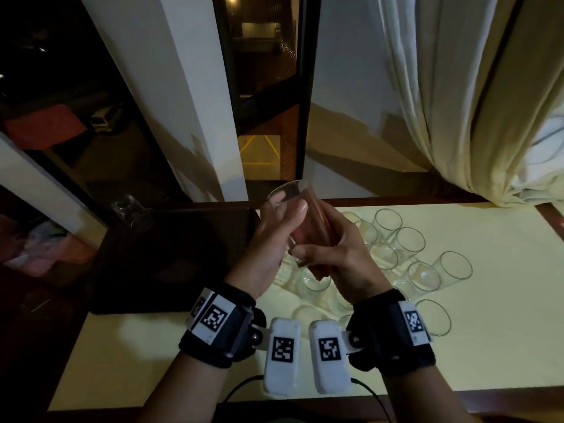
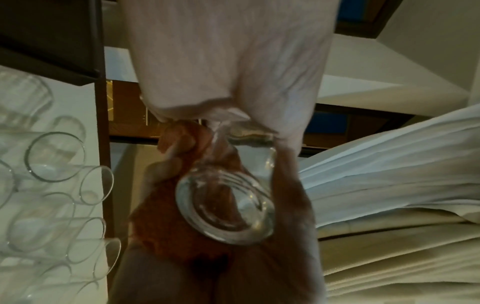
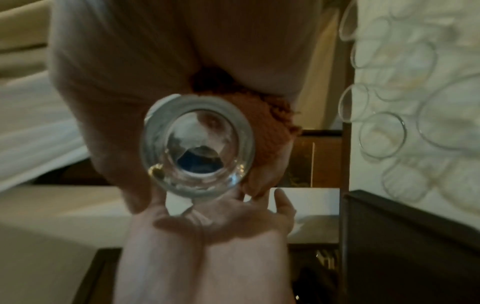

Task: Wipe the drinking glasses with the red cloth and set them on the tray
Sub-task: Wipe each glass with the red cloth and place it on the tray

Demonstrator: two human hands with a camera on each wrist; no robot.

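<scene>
Glass is up over the table edge, tilted, just right of the tray. Left hand wraps its wall; right hand clamps the cloth against it. Smooth, breakable, probably slippery: grab mid-wall, not the rim.

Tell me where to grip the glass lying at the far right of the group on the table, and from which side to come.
Grip the far-right glass round its side wall near the middle, coming down from above. It lies on its side on the table with its mouth pointing away, and bare table lies to its right, while another lying glass sits close on its left. That probably leaves room for fingers.
</scene>
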